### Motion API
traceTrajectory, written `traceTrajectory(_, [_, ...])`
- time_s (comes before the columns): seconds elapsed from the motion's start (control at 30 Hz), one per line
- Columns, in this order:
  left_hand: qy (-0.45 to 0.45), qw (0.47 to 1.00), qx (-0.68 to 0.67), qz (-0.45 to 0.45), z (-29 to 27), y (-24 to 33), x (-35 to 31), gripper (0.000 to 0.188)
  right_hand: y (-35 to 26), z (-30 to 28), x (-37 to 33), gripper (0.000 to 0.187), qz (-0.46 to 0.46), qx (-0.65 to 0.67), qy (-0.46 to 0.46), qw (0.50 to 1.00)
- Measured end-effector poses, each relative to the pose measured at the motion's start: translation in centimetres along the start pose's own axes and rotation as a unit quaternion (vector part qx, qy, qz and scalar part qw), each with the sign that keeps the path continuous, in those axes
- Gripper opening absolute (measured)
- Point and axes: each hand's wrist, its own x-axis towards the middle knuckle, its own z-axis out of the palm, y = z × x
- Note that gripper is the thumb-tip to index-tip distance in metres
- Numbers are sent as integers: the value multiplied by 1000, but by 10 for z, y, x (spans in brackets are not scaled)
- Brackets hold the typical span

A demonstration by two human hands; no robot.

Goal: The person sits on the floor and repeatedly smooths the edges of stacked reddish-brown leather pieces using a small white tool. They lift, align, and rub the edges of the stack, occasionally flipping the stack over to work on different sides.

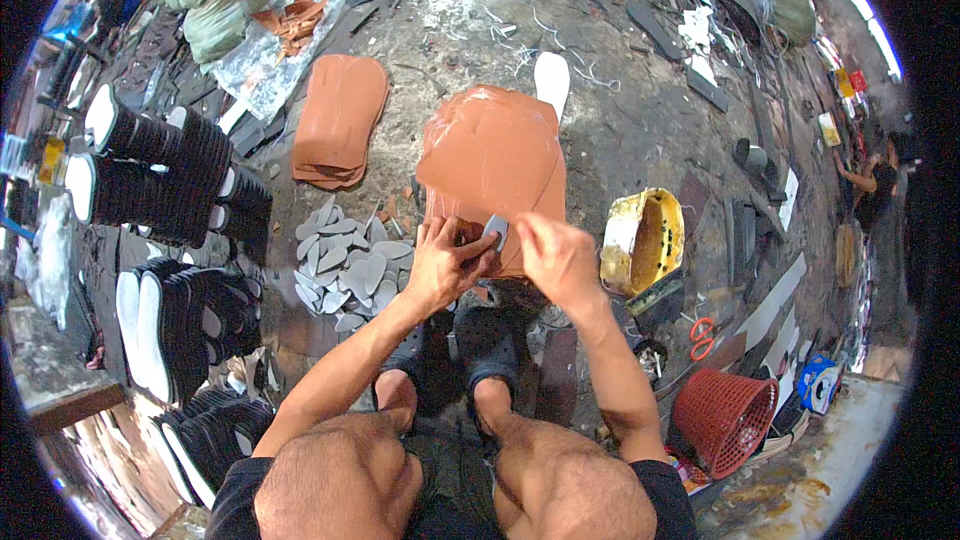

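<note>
My left hand is at the near edge of a stack of reddish-brown sheets. Its thumb and fingers press a small grey oval piece against the top sheet. Just to the right, my right hand is closed with the fingers pinched together, slightly smeared by motion. Whatever it may hold is hidden or too small to make out. Left of my left hand lies a heap of similar grey oval pieces. A white sole-shaped piece sticks out beyond the stack's far right corner.
Sole-shaped brown sheets lie far left. Stacks of black-and-white soles stand at the left. On the right are a yellow bucket, red-handled scissors and a red basket. Another person is at the far right.
</note>
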Motion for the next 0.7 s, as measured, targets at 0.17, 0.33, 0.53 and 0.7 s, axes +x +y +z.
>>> traceTrajectory(0.17, [17, 999, 30, 16, 7, -10, -9, 32, -5, 16, -12, 20, -25, 48, -14, 998])
traceTrajectory(0.33, [87, 996, 28, -2, 7, 8, -16, 32, 14, 16, 16, 22, -3, 62, -152, 986])
traceTrajectory(0.53, [68, 992, 100, -20, -3, 25, -32, 33, -7, 8, -2, 17, -34, -1, -115, 993])
traceTrajectory(0.7, [141, 957, -162, -197, 5, 13, -28, 43, -9, 8, -15, 31, -16, -114, -162, 980])
